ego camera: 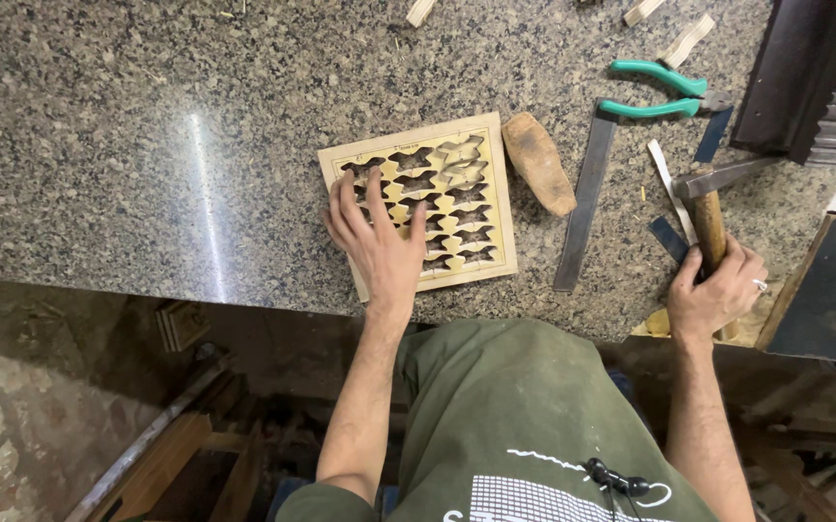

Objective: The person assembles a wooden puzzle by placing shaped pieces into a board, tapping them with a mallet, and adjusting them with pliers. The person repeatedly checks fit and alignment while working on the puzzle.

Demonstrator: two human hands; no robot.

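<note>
A square pale wooden panel [491, 201] with a lattice of cut-out shapes lies flat on the speckled granite counter [147, 145]. My left hand [379, 242] rests on the panel's left part with fingers spread, pressing it down. My right hand [718, 295] grips the wooden handle of a hammer [708, 208] at the counter's right edge; its metal head points right.
Beside the panel lie an oval wooden block [539, 162], a flat metal bar [584, 203], green-handled pliers [664, 92], thin metal strips [669, 184] and wood scraps [687, 41]. A dark moulded frame [805, 77] stands at top right, a dark board [829, 290] at right.
</note>
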